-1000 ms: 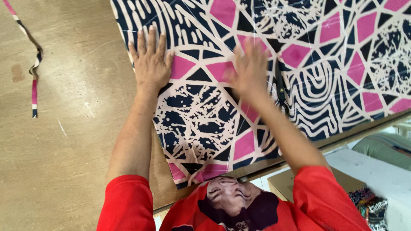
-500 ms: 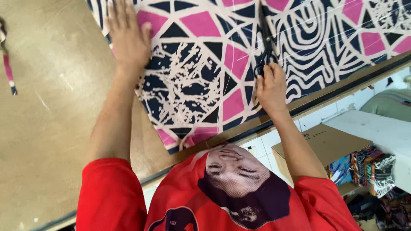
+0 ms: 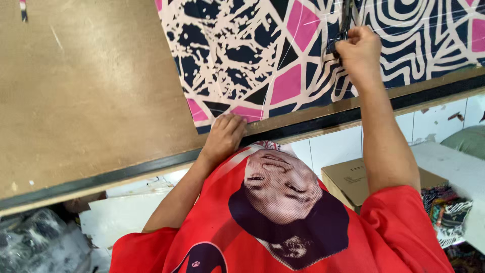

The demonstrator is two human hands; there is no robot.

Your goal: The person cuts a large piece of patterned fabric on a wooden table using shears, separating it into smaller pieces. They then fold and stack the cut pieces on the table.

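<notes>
A patterned fabric [image 3: 262,55] in navy, white and pink lies spread on a brown table [image 3: 86,96]. My left hand [image 3: 225,135] is at the table's near edge, fingers curled over the hem of the fabric close to its corner. Further right, my right hand [image 3: 359,50] is closed around the dark handles of a pair of scissors [image 3: 345,20]. The blades point away from me over the cloth and are partly cut off by the top of the frame. My red shirt [image 3: 303,227] with a printed face fills the bottom of the view.
The table has a dark strip along its front edge [image 3: 126,174]. Below it stand a cardboard box [image 3: 353,174], folded cloth [image 3: 447,210] on a white surface at the right, and a plastic-wrapped bundle [image 3: 35,242] at the lower left. A thin fabric strip [image 3: 22,9] lies top left.
My left hand has drawn back from lying flat on the fabric to its near hem at the table edge. My right hand has closed on the scissors and stays on them.
</notes>
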